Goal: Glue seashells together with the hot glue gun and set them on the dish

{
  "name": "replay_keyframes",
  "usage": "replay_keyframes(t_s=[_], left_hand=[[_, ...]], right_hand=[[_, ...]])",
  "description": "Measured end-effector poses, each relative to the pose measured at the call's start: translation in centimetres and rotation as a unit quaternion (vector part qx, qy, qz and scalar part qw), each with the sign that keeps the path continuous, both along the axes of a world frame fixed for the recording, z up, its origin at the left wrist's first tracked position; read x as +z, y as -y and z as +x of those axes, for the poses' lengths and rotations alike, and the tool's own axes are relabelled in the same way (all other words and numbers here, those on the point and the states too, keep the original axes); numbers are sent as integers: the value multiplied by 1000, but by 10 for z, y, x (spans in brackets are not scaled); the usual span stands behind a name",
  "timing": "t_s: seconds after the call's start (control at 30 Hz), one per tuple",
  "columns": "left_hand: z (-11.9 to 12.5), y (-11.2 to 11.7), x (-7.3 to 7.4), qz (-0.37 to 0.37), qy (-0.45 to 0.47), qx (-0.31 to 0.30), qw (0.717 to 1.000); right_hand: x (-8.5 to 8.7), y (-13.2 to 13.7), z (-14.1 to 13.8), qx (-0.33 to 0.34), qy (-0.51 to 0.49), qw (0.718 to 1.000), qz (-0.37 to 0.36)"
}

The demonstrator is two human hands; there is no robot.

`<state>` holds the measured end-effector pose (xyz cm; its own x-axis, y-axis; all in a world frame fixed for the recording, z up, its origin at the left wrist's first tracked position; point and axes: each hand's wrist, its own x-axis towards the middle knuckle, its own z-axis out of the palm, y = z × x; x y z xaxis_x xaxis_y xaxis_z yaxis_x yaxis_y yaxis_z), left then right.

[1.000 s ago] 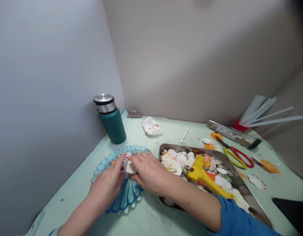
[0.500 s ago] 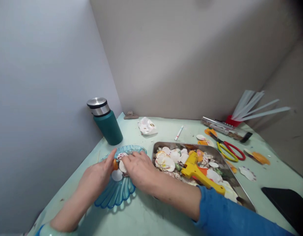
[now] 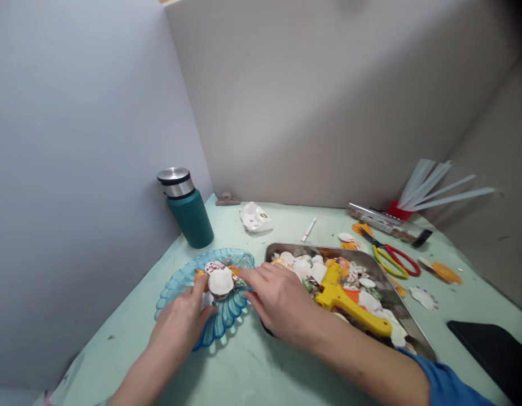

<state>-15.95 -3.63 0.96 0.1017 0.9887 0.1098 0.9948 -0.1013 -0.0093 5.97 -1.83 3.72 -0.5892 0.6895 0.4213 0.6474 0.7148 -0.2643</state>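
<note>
A blue scalloped glass-like dish (image 3: 176, 285) lies on the table with a cluster of seashells in it. On top is a round white shell (image 3: 220, 282), with a speckled shell (image 3: 214, 266) behind it and orange shells at the sides. My left hand (image 3: 180, 318) curls at the cluster's left edge, index finger and thumb around the shells there. Just right of the white shell, my right hand (image 3: 281, 296) has its index finger and thumb apart, over the dish's right rim. Its other fingers are partly hidden.
A metal tray (image 3: 407, 316) full of shells stands at the right, a yellow glue gun (image 3: 341, 299) lying across it. Beyond are red-and-yellow scissors (image 3: 396, 259), a clear tube (image 3: 383, 223) and glue sticks (image 3: 425, 183). A green bottle (image 3: 191, 217) stands behind the dish.
My right hand has drawn back to the right, off the shells, uncovering the white shell. My left hand has shifted lower and rightward along the cluster. The dish now looks turned.
</note>
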Motion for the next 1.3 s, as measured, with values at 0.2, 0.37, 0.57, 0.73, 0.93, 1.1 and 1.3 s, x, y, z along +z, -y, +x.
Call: replay_keyframes(t_s=[0.2,0.37,0.57,0.73,0.93,1.1,1.3], left_hand=[[7,3,4,-17,-20,18,999],[3,-8,9,17,-9,44,999],[0,-12,0,54,38,6,998],[29,-12,7,17,26,-38,999],[55,-30,13,-58,-59,-134,988],[51,-38,14,-13,3,-154,988],[15,-28,34,-5,192,-110,975]], right_hand=[[3,12,16,-7,-15,999,33],[11,16,34,-12,-63,997,46],[7,29,82,-60,-154,985,56],[-8,33,118,-192,-209,956,66],[-21,33,126,-207,-214,952,68],[-26,34,127,-192,-206,957,69],[-29,34,129,-195,-208,957,58]])
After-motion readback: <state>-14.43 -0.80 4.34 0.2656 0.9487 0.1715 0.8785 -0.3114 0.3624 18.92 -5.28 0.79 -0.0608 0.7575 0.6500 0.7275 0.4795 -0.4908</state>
